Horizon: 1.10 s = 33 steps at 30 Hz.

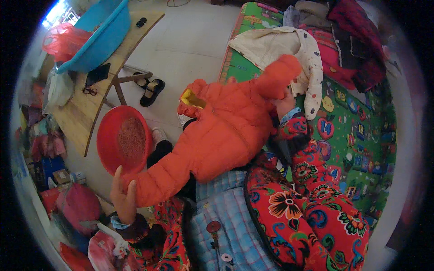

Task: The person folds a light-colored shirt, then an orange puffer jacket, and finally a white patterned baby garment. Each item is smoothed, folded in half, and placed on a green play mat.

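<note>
An orange puffer jacket (223, 135) with a yellow lining at its collar lies spread across the person's lap. My left hand (124, 198) is at the cuff of one sleeve, thumb and a finger raised and apart; whether it grips any fabric cannot be told. On the other side, my right hand (284, 103) is beside the base of the other sleeve, partly hidden by the orange fabric, so its fingers do not show clearly. That sleeve rises over a cream printed jacket (313, 67).
A red basin (101, 142) of small grains stands on the floor. Behind it, a wooden table (76, 118) bears a blue tub (101, 44). Black shoes (152, 92) lie nearby. More clothes (352, 44) are piled on a green play mat (342, 128). Bags (79, 206) crowd the lower left.
</note>
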### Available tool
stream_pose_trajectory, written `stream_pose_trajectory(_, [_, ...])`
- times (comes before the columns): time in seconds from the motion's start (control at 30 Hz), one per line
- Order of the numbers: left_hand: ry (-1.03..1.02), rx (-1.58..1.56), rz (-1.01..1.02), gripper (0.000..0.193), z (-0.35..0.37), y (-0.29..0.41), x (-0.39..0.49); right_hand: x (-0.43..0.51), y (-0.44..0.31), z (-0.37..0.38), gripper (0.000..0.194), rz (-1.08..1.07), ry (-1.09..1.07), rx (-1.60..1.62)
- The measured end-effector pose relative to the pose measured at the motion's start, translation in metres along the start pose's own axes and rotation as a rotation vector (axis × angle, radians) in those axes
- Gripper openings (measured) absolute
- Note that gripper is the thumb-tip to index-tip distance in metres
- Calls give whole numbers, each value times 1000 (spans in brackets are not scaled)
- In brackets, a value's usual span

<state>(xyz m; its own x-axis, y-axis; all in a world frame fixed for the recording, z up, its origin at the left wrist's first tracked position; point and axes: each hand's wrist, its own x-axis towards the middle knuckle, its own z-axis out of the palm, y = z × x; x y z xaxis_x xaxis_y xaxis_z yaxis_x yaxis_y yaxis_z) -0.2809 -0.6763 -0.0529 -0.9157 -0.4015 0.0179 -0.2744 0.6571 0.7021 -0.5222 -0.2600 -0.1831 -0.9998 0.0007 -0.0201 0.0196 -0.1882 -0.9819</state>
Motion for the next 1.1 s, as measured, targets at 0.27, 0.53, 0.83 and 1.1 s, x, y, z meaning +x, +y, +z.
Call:
stream_pose_trajectory(0.27, [-88, -141, 338, 28, 71, 85, 60, -38, -33, 72, 32, -456, -545, -614])
stream_pose_trajectory(0.53, [-336, -150, 486, 41, 91, 111, 58, -55, -38, 82, 39, -440, -711, -692])
stream_pose_trajectory(0.83, [-294, -131, 588, 44, 104, 92, 60, -60, -34, 81, 41, -614, -813, -790])
stream_pose_trajectory(1.1, [-705, 163, 733, 24, 134, 68, 34, -66, -35, 81, 24, -263, -627, -278])
